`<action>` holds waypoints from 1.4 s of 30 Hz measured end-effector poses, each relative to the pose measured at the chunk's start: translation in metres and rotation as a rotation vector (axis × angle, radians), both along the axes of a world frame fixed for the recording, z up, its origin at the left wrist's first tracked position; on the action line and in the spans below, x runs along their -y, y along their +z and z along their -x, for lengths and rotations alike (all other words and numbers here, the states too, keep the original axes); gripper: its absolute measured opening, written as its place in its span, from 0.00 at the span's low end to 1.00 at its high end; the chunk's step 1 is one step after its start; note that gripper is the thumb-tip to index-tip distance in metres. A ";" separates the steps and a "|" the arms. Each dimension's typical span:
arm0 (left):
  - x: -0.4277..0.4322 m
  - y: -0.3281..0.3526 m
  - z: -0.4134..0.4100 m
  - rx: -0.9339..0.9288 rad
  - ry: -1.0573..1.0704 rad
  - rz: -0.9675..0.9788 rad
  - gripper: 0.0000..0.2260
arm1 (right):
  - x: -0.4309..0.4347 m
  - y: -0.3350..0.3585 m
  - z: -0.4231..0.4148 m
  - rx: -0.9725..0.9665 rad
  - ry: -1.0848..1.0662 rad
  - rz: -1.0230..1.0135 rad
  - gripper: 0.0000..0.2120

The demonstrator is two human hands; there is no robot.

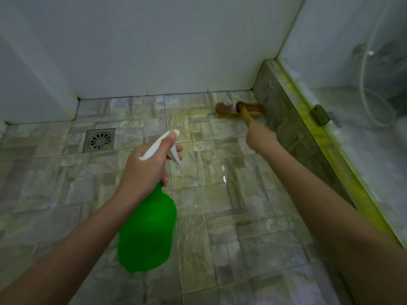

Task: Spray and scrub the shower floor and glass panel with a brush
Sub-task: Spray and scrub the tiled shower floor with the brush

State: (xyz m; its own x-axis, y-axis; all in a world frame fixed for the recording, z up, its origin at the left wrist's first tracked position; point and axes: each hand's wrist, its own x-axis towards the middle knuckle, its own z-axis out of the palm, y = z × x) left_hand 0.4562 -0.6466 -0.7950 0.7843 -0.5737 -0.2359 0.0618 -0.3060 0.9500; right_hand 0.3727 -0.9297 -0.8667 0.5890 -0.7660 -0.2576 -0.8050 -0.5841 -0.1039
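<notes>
Two jobs share this moment, but scrubbing the shower floor looks to be the step in hand. The brush sits bristles-down on the tiles in the upper right of the frame, in the far corner where the white wall meets the low tiled kerb. Its head is just beside the kerb, and whether it touches I cannot tell. The right hand, blurred, is wrapped round the near end of the brush's wooden handle, so the brush head lies just beyond that hand, further up the frame. At the centre, the left hand grips the white trigger head of the green spray bottle, fingers curled by the trigger. The bottle's body hangs below the hand, and its nozzle points up the frame toward tiles between the drain and the brush. The floor shines wet, with a yellowish tint near the brush, so I judge the floor part-done. The glass panel, along the right edge above the kerb, looks misted, and whether it has been cleaned I cannot say. The next move probably calls for firm strokes drawn out of the corner along the kerb, then a squeeze of the trigger over tiles not yet covered.
</notes>
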 end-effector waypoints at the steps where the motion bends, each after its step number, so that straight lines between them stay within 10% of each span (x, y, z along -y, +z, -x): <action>1: 0.000 0.001 -0.001 0.007 0.005 -0.004 0.14 | 0.015 0.004 -0.010 0.006 0.012 -0.005 0.43; 6: -0.003 -0.001 -0.012 0.037 0.007 0.005 0.15 | 0.000 0.037 -0.012 -0.163 -0.022 -0.061 0.24; 12: 0.001 -0.012 -0.023 0.023 0.062 0.004 0.15 | 0.044 0.003 -0.032 -0.004 0.073 0.010 0.43; 17: 0.000 -0.016 -0.032 0.031 0.059 0.008 0.14 | 0.025 0.036 -0.050 -0.158 0.006 -0.080 0.26; 23: 0.000 -0.019 -0.036 0.022 0.080 0.013 0.20 | 0.050 0.017 -0.067 -0.012 0.091 -0.076 0.41; 28: -0.013 -0.016 -0.041 0.017 0.116 0.006 0.20 | 0.007 0.060 -0.059 -0.213 0.070 -0.102 0.17; 35: -0.033 -0.019 -0.048 0.019 0.150 -0.005 0.23 | -0.016 0.018 -0.076 -0.018 0.207 -0.116 0.46; 42: -0.051 -0.014 -0.051 0.038 0.185 0.001 0.21 | -0.072 0.068 -0.076 -0.237 0.232 -0.130 0.20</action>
State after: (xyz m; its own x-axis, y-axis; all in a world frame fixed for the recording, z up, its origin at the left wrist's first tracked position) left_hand 0.5068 -0.5956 -0.8094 0.8851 -0.4188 -0.2032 0.0808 -0.2916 0.9531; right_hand 0.4485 -0.8576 -0.7987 0.6558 -0.5708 -0.4940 -0.6632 -0.7483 -0.0157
